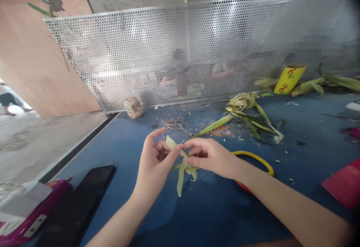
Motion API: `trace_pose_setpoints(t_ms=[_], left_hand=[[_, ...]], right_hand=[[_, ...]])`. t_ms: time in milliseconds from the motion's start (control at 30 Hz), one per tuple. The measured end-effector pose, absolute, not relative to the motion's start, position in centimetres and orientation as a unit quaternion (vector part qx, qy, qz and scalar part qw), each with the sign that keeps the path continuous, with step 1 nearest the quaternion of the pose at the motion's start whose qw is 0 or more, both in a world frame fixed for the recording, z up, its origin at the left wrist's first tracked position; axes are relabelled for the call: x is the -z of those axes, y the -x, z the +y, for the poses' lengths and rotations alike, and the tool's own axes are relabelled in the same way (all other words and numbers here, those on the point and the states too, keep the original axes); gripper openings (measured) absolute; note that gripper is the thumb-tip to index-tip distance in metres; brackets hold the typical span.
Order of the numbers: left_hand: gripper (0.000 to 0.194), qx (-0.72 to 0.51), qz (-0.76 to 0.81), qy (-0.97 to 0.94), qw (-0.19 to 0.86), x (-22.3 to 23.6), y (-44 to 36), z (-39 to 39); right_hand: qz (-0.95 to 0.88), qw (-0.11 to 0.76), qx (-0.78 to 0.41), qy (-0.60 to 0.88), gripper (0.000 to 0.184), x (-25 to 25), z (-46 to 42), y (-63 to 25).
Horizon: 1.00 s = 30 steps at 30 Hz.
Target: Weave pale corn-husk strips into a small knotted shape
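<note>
My left hand (157,153) and my right hand (209,157) meet over the middle of the blue table (126,202). Between them is a small bundle of pale green corn husk strips (181,175), whose loose ends hang down below my fingers. The left thumb and fingers pinch its upper part, where one pale piece sticks up. The right fingertips grip close beside the left thumb, around the middle of the bundle. Partly behind my right wrist lies a yellow and red loop (261,158), perhaps scissor handles.
Tangled string (176,124) and a pile of husks (243,104) lie beyond my hands. A perforated metal screen (157,51) borders the table's far side. A yellow tube (289,80) stands right, a whitish lump (133,108) left. Near left are a black phone-like slab (81,198) and a purple power strip (42,217).
</note>
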<state>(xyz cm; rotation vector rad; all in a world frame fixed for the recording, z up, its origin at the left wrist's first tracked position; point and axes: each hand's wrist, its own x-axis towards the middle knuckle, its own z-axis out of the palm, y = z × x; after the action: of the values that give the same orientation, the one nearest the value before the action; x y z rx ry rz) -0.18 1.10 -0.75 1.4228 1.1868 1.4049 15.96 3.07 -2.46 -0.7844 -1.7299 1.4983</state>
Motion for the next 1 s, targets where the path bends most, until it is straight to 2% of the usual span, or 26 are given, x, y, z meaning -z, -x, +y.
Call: trace_pose_setpoints(t_ms=[167, 567, 633, 800, 867, 1000], left_hand=[[0.043, -0.607, 0.454, -0.534, 0.375, 0.4, 0.4, 1.4], [0.038, -0.668, 0.442, -0.498, 0.332, 0.2, 1.5, 2.0], [0.048, -0.637, 0.443, -0.520, 0.357, 0.5, 1.3, 2.0], [0.086, -0.524, 0.435, -0.546, 0.488, 1.0, 0.4, 1.5], [0.091, -0.514, 0.443, -0.542, 0.495, 0.9, 0.2, 1.4], [0.088, -0.532, 0.457, -0.531, 0.476, 0.5, 0.2, 1.5]], right_hand=[[-0.701, 0.368, -0.514, 0.329, 0.016, 2.1, 2.9, -16.0], [-0.688, 0.369, -0.535, 0.323, 0.022, 2.1, 3.0, -16.3], [-0.687, 0.381, -0.531, 0.317, 0.021, 1.9, 3.0, -16.3], [-0.686, 0.391, -0.524, 0.321, 0.026, 2.0, 3.0, -16.4], [-0.694, 0.379, -0.524, 0.317, 0.031, 1.9, 2.9, -16.6], [-0.704, 0.342, -0.545, 0.300, 0.037, 1.6, 2.8, -17.1]])
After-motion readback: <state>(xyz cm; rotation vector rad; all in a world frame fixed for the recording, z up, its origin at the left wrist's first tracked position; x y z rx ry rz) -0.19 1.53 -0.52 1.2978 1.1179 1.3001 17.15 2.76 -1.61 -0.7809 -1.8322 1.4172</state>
